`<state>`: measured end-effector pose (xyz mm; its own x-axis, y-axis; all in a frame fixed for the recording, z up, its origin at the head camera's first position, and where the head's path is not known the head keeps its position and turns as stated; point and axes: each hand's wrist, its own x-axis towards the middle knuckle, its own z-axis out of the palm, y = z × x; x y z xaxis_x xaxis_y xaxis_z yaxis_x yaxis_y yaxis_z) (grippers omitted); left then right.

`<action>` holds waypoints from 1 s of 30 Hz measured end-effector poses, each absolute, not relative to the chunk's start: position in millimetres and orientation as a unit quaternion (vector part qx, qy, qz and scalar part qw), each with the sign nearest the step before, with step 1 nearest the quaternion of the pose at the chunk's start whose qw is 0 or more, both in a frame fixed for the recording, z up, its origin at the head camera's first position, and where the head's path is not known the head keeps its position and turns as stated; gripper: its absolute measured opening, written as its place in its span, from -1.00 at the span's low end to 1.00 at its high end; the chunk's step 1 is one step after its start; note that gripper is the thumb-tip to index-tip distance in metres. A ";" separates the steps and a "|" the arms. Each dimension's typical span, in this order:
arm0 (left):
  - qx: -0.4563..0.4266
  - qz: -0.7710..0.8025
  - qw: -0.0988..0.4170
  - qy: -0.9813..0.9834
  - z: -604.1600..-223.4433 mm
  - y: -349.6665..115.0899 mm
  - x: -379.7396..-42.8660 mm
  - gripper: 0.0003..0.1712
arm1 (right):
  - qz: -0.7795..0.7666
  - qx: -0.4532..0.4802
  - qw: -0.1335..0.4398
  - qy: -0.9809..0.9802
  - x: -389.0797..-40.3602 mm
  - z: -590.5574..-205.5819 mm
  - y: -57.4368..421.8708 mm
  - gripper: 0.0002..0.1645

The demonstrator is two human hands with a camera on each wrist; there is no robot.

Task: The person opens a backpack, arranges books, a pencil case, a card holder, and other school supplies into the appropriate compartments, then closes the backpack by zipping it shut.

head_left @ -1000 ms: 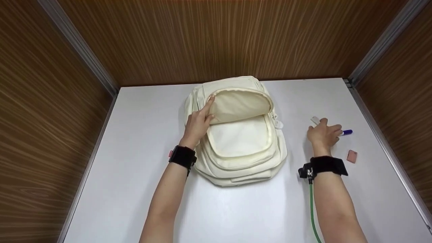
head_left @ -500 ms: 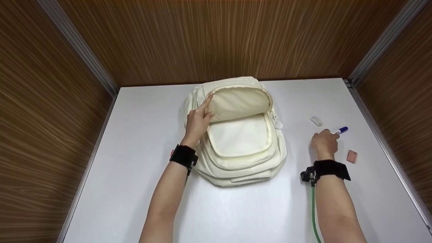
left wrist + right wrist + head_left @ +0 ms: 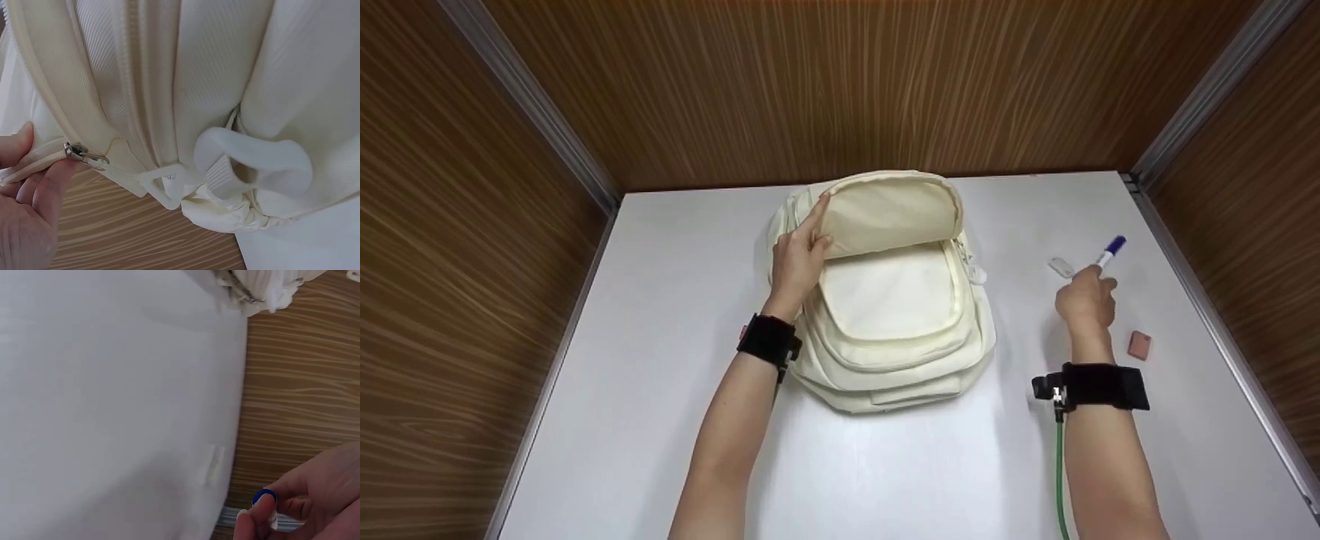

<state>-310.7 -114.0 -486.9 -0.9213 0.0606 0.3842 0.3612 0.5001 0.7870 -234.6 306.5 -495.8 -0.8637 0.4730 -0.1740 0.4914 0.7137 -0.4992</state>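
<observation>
A cream backpack (image 3: 892,300) lies on the white table with its front pocket unzipped. My left hand (image 3: 799,259) pinches the edge of the pocket flap (image 3: 889,217) and holds it up. In the left wrist view, the thumb and fingers of that hand (image 3: 34,208) grip the zippered edge, right beside a metal zipper pull (image 3: 81,153). To the right of the bag, my right hand (image 3: 1086,300) grips a white marker (image 3: 1112,251), its blue-capped end pointing up and away. The marker's blue end (image 3: 263,496) shows between thumb and fingers in the right wrist view.
A small white oblong piece (image 3: 1060,266) lies just left of the marker. Nearer me, a small pink block (image 3: 1140,345) rests right of my right hand. Wood-grain panels (image 3: 840,90) stand around the table. A green cable (image 3: 1060,480) runs from the right wrist camera.
My right hand has gathered the marker into its grip, lifted it and turned its blue end away from me. My left hand has raised the flap a little higher.
</observation>
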 end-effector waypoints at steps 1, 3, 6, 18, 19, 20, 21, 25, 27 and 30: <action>-0.123 -0.487 0.161 -0.850 -486.8 -114.0 -310.8 -0.21 | -0.277 0.225 0.007 0.934 -234.1 -489.1 301.1 -0.49; -0.120 -0.490 0.171 -0.846 -486.5 -114.0 -310.9 -0.22 | -0.286 0.134 0.003 0.949 -232.4 -475.9 289.1 -0.63; -0.116 -0.496 0.179 -0.842 -486.4 -113.9 -311.1 -0.23 | -0.316 -0.006 0.055 0.947 -228.1 -459.1 271.7 -0.72; -0.119 -0.517 0.187 -0.827 -486.0 -113.7 -311.9 -0.22 | -0.359 -0.165 0.207 0.895 -228.8 -444.7 214.7 -0.70; -0.120 -0.518 0.189 -0.826 -486.1 -113.7 -311.8 -0.23 | -0.359 -0.165 0.200 0.897 -231.0 -445.6 210.7 -0.71; -0.120 -0.519 0.189 -0.825 -486.3 -113.7 -311.6 -0.23 | -0.360 -0.164 0.191 0.898 -233.5 -447.1 206.8 -0.71; -0.121 -0.521 0.190 -0.823 -486.3 -113.7 -311.2 -0.23 | -0.360 -0.161 0.180 0.901 -235.9 -448.4 203.2 -0.70; -0.126 -0.526 0.192 -0.819 -486.9 -113.9 -309.2 -0.25 | -0.366 -0.145 0.142 0.908 -243.4 -451.1 191.0 -0.68; -0.128 -0.526 0.195 -0.818 -486.8 -114.4 -308.6 -0.26 | -0.366 -0.137 0.132 0.911 -246.3 -451.5 185.8 -0.66; -0.132 -0.528 0.197 -0.815 -486.7 -115.5 -308.8 -0.28 | -0.372 -0.117 0.122 0.913 -250.8 -451.6 178.1 -0.65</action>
<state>-308.8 -115.5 -486.7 -0.8873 0.0070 0.4611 0.4238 0.4067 0.8093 -250.8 178.1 -451.6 -0.9429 -0.3042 -0.1355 -0.1227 0.6956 -0.7079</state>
